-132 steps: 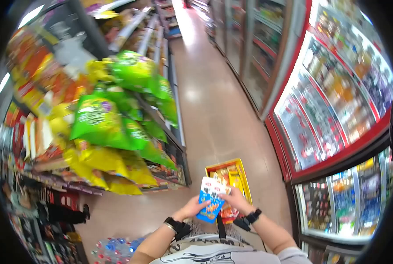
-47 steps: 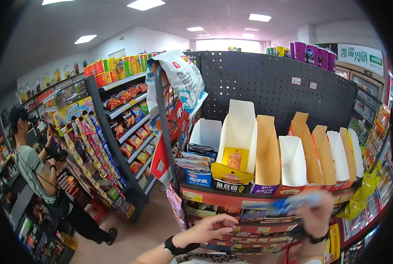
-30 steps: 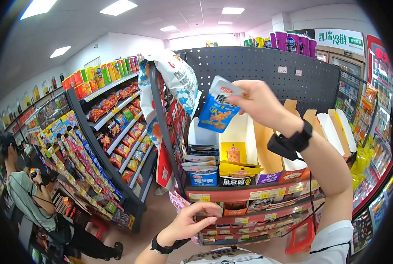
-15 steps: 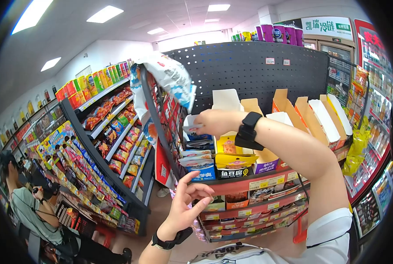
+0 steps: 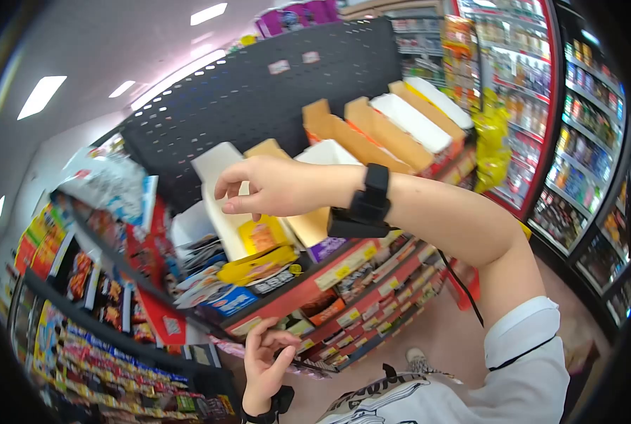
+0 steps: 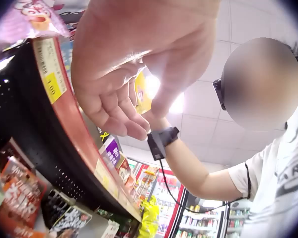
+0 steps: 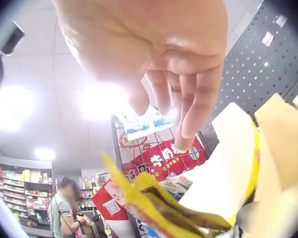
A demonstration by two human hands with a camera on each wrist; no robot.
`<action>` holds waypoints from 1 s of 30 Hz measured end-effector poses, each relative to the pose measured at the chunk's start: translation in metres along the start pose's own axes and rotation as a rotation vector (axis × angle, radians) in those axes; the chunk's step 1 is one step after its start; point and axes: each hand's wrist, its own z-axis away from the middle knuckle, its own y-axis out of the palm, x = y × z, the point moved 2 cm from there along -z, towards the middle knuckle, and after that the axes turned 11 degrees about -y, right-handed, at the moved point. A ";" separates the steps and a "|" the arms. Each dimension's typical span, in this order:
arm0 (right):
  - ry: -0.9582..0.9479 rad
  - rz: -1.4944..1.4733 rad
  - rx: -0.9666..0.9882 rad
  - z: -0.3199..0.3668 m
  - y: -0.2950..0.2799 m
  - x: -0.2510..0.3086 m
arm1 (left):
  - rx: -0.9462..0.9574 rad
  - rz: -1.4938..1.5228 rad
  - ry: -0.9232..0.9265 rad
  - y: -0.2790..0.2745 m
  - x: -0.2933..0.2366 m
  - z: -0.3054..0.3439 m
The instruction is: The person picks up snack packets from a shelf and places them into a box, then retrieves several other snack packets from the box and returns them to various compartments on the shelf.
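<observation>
My right hand (image 5: 269, 185) hovers over the open display boxes with its fingers loosely bent and nothing in them. Below it, yellow snack packets (image 5: 259, 266) stand in a tall white-lined box, and the right wrist view shows their yellow edges (image 7: 154, 198) under the fingers. Just left of these, blue and white snack packets (image 5: 232, 300) fill the leftmost box (image 5: 192, 222). My left hand (image 5: 264, 364) hangs in front of the shelf edge, fingers loosely curled, holding nothing. In the left wrist view its fingers (image 6: 121, 111) are beside the price-tag strip (image 6: 69, 114).
Several cut-open cardboard boxes (image 5: 379, 127) line the top shelf to the right, before a dark perforated panel (image 5: 259, 92). White chip bags (image 5: 107, 185) hang at the left end, yellow bags (image 5: 492, 141) at the right. Drinks fridges (image 5: 576, 141) stand beyond. A person (image 7: 64, 208) stands behind the racks.
Earlier, both hands held a blue snack packet; then the right hand carried it to the leftmost box. Now that hand has let go and moved back rightward. The head view has turned right.
</observation>
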 end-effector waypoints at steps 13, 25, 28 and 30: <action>0.607 -0.003 -0.281 0.338 -0.002 0.052 | 0.095 -0.062 -0.473 0.049 0.122 -0.014; 1.698 0.269 0.086 0.731 0.099 0.079 | 0.447 -0.350 -0.648 0.242 0.225 -0.078; 1.798 0.262 0.012 0.775 0.093 0.103 | 0.681 -0.518 -0.627 0.296 0.251 -0.090; 1.846 0.259 -0.002 0.795 0.091 0.114 | 0.724 -0.556 -0.715 0.342 0.242 -0.100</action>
